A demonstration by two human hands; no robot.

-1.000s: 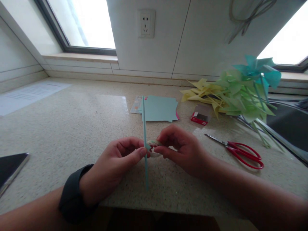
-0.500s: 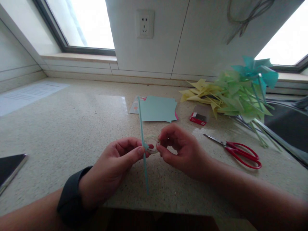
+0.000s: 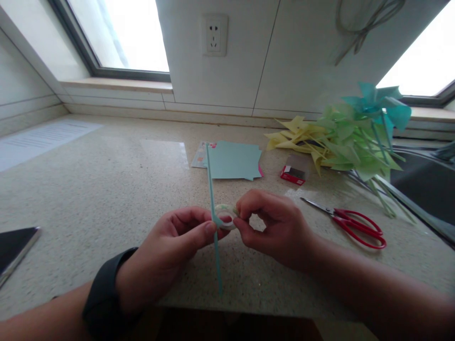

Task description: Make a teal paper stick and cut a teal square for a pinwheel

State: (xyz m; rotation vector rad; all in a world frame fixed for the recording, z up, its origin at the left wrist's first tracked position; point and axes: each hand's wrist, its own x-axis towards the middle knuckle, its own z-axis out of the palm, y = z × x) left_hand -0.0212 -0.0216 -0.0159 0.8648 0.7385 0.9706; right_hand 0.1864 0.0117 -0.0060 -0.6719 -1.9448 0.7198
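Observation:
My left hand (image 3: 167,251) pinches a thin light-blue straw (image 3: 211,184) near its middle, holding it almost upright over the speckled counter (image 3: 106,189). My right hand (image 3: 273,227) grips a small pale tape roll (image 3: 226,216) pressed against the straw, right beside the left thumb. A dark band sits on my left wrist.
Light-blue paper sheets (image 3: 234,161) lie behind the hands, with a small red box (image 3: 293,171) to their right. Red-handled scissors (image 3: 351,221) lie at right. Several yellow, green and blue paper pinwheels (image 3: 348,137) are heaped at the far right. A dark phone (image 3: 14,248) lies at left.
Both hands dropped slightly toward me. The tape roll turned in my right fingers against the straw, and the straw tilted a little.

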